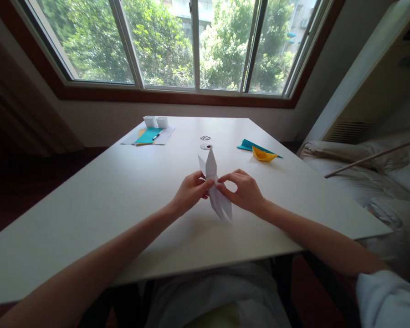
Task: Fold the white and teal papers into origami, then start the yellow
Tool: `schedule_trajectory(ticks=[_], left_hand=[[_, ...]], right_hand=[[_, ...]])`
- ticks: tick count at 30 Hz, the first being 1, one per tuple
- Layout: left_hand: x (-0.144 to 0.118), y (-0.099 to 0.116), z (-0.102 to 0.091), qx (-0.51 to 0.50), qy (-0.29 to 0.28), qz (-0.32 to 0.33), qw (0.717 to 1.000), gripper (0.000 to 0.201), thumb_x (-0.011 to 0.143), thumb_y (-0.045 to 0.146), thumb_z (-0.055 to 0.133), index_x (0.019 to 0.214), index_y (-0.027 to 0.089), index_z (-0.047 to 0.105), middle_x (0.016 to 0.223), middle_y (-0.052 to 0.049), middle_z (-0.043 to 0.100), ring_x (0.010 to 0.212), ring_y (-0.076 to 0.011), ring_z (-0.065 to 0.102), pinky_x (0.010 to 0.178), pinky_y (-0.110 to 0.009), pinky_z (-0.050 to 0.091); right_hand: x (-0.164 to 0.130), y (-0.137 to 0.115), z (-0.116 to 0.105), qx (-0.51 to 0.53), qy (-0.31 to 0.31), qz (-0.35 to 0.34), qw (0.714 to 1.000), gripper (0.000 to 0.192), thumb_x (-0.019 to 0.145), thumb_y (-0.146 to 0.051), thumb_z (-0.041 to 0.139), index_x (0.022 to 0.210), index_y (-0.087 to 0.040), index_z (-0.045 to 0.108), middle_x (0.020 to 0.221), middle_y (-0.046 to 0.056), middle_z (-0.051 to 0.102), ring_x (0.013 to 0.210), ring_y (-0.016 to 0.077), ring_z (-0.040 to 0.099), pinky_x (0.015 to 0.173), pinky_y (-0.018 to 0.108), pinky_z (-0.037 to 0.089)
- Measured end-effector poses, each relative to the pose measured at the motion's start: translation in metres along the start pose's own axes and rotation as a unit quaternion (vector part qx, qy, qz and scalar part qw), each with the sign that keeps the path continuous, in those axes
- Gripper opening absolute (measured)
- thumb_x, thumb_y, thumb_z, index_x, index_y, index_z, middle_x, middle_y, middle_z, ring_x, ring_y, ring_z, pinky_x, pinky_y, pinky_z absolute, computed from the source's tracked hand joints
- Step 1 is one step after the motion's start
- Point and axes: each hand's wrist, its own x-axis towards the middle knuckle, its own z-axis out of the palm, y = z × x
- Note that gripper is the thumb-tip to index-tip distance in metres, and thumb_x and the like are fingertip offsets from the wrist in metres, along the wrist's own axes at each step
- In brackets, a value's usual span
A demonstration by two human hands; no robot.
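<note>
Between my two hands stands a piece of folded white paper, with pointed flaps rising at the top and two long points spreading down toward the table. My left hand grips its left side near the middle, thumb in front and the other fingers partly hidden behind. From the right, my right hand pinches the paper at its centre between thumb and forefinger, which form a ring. The lower points look slightly blurred.
On the white table, a yellow paper boat and a blue folded paper lie at the right. At the back left are blue sheets, a pen and small white boxes. Round black-and-white pieces lie beyond my hands.
</note>
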Motion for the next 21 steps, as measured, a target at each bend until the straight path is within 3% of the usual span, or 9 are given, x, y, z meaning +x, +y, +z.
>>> schedule_trajectory(ticks=[6,14,17,21], left_hand=[[0.0,-0.001,0.0,0.004,0.009,0.004,1.0,0.035,0.069,0.038,0.067,0.088,0.012,0.057,0.068,-0.004,0.065,0.059,-0.0147,0.061,0.054,-0.025,0.048],[0.002,0.0,0.001,-0.077,0.002,-0.065,0.995,0.031,0.07,0.033,0.067,0.092,0.015,0.056,0.08,-0.005,0.067,0.064,-0.0169,0.066,0.056,-0.023,0.048],[0.003,-0.001,0.0,-0.096,0.006,-0.08,0.992,0.029,0.07,0.03,0.068,0.092,0.015,0.057,0.078,-0.005,0.067,0.061,-0.0149,0.065,0.055,-0.023,0.048],[0.005,-0.004,-0.003,-0.129,-0.01,-0.079,0.988,0.031,0.069,0.03,0.068,0.094,0.016,0.057,0.077,-0.003,0.065,0.06,-0.012,0.063,0.056,-0.022,0.048]], right_hand=[[0.002,0.004,-0.001,0.062,0.002,0.004,0.998,0.015,0.079,-0.033,0.057,0.087,-0.024,0.066,0.078,0.002,0.068,0.072,0.0169,0.058,0.064,0.031,0.045],[0.001,0.008,-0.005,0.194,0.029,0.039,0.98,0.02,0.081,-0.035,0.053,0.094,-0.024,0.064,0.085,0.002,0.068,0.075,0.0162,0.062,0.067,0.03,0.05],[0.002,0.01,-0.002,0.279,0.023,0.088,0.956,0.024,0.081,-0.037,0.053,0.098,-0.024,0.061,0.086,0.003,0.067,0.078,0.0176,0.062,0.067,0.031,0.051],[0.005,0.016,0.003,0.413,-0.014,0.181,0.892,0.03,0.076,-0.038,0.058,0.101,-0.021,0.057,0.077,0.002,0.067,0.072,0.0161,0.062,0.065,0.031,0.052]])
